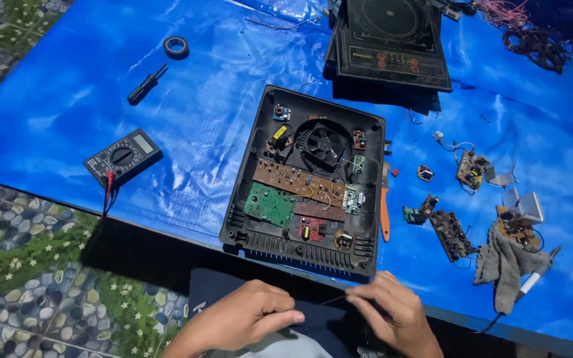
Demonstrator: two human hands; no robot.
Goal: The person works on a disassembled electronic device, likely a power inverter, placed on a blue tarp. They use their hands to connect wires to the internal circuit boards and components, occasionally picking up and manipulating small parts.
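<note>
Both hands sit lowest in view, at the near edge of the surface. Between them runs a thin dark wire (331, 300), its long axis nearly level from left to right; it is so fine that its ends are hard to make out. The left hand (245, 321) has its grip pressed together, thumb against forefinger on the wire's left end. The right hand (392, 308) pinches the other end with its fingertips.

Just beyond lies an opened black plastic cooker housing (305, 180) with a round fan and green and brown circuit boards inside, resting on a blue plastic sheet (67, 93). To the left sits a dark handheld meter (123, 157) with red leads. Farther off are a black tape roll (176, 47), a black screwdriver (146, 84), and a stacked black cooker top (391, 41), cut off by the upper edge. Loose small boards (451, 233) and a grey rag (509, 262) lie at right.
</note>
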